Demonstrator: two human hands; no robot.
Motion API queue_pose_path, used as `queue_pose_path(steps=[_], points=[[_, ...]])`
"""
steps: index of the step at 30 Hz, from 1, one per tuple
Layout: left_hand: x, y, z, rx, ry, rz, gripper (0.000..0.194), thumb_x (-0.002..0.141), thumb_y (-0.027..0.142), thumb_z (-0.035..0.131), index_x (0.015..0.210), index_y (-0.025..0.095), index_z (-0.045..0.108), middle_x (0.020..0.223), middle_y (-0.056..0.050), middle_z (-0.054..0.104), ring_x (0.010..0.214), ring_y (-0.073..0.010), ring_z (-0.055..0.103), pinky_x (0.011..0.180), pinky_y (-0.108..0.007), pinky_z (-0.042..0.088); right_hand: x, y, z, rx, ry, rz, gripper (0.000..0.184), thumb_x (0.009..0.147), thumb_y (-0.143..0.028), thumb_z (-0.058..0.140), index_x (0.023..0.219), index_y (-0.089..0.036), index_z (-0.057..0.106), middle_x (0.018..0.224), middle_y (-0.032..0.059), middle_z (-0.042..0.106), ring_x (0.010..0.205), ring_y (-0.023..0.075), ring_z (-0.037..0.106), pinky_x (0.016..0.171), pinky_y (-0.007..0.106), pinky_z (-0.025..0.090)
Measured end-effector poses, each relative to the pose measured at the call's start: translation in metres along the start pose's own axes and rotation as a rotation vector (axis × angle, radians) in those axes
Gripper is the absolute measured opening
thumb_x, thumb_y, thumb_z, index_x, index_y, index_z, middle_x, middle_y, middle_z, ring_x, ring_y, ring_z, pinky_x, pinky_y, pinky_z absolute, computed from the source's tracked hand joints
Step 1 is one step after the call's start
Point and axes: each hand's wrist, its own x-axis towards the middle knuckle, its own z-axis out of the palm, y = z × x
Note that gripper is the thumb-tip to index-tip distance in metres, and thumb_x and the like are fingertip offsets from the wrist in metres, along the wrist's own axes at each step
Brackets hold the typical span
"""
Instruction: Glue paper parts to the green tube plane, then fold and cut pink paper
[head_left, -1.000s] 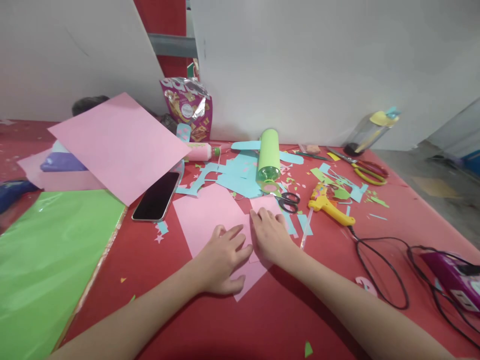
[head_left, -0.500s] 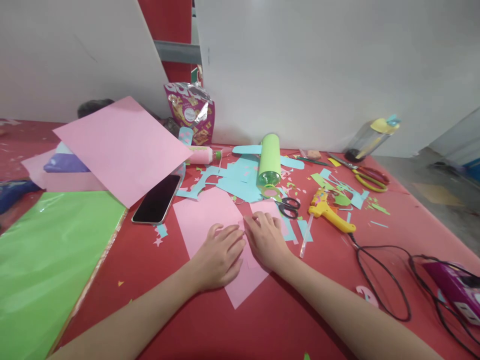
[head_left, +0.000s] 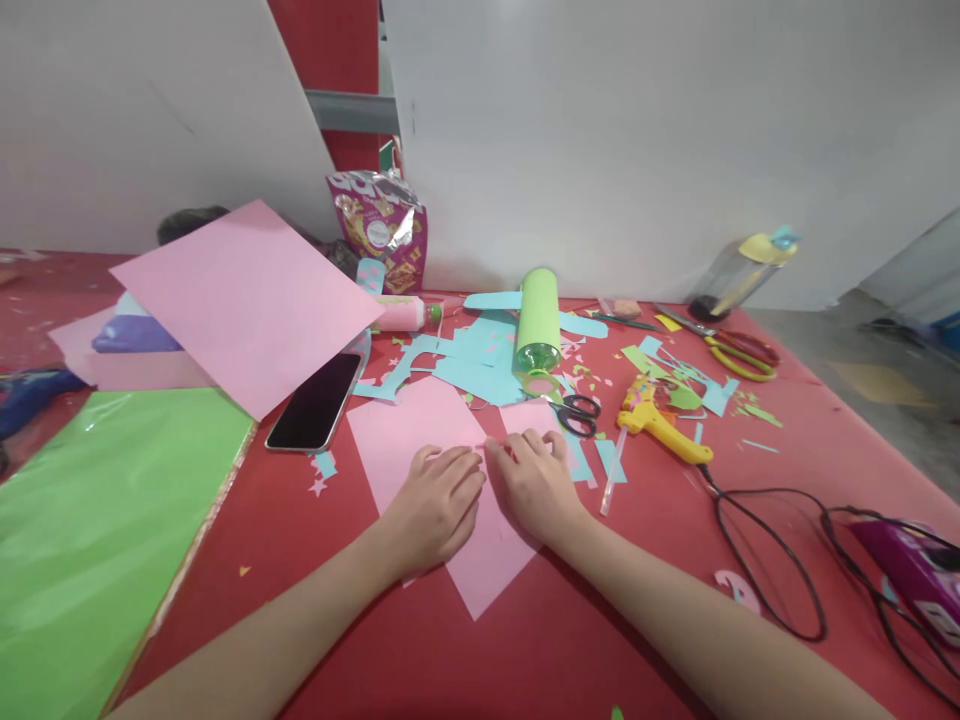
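Pink paper [head_left: 480,575] lies at an angle under both hands, with a wider pink part [head_left: 390,425] reaching back to the left. My left hand [head_left: 439,505] rests on it, palm down, fingers bent and close together. Facing it from the right, my right hand [head_left: 538,485] has its fingers curled onto the paper too. The two sets of fingertips nearly meet at a small pink edge between them, which they seem to pinch; the fingers hide most of it. Just beyond my right hand are black-handled scissors [head_left: 577,414] and a green paper-wrapped bottle [head_left: 538,315].
A yellow glue gun [head_left: 660,425] with a black cord lies right. A phone [head_left: 315,402], a large pink sheet [head_left: 251,305] and a green packet [head_left: 112,520] lie left. Blue paper scraps [head_left: 480,360], a snack bag [head_left: 384,232], yellow-handled scissors [head_left: 739,358] and a clear bottle [head_left: 742,275] stand or lie farther back.
My left hand has shifted slightly up and away from the paper's front corner. The right fingers have drawn in a little around the small edge. The view has tilted very slightly.
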Motion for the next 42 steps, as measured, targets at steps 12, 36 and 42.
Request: queue_pose_path(steps=[12, 36, 42], points=[[0.001, 0.001, -0.002, -0.002, -0.079, -0.065, 0.027, 0.082, 0.016, 0.032, 0.101, 0.011, 0.051, 0.108, -0.015, 0.053, 0.104, -0.0258, 0.045, 0.085, -0.044, 0.031, 0.001, 0.002, 0.001, 0.054, -0.02, -0.054, 0.025, 0.08, -0.006, 0.04, 0.097, -0.013, 0.057, 0.078, 0.0059, 0.058, 0.075, 0.0183, 0.044, 0.074, 0.036, 0.02], [0.0, -0.001, 0.001, -0.151, 0.068, -0.011, 0.02, 0.078, 0.014, 0.035, 0.094, 0.014, 0.047, 0.103, -0.014, 0.055, 0.1, -0.0216, 0.048, 0.086, -0.04, 0.034, 0.01, 0.001, -0.003, 0.663, 0.015, 0.18, 0.017, 0.067, -0.008, 0.037, 0.07, -0.017, 0.05, 0.054, -0.0026, 0.054, 0.053, 0.0121, 0.046, 0.068, 0.027, 0.03], [0.001, 0.001, -0.002, -0.275, 0.098, -0.008, 0.025, 0.075, 0.011, 0.035, 0.099, 0.015, 0.043, 0.099, -0.011, 0.057, 0.095, -0.0184, 0.051, 0.089, -0.039, 0.031, 0.009, 0.001, -0.008, 0.858, 0.024, 0.185, 0.013, 0.066, -0.01, 0.037, 0.067, -0.019, 0.047, 0.054, -0.0032, 0.049, 0.053, 0.0122, 0.044, 0.061, 0.025, 0.034]])
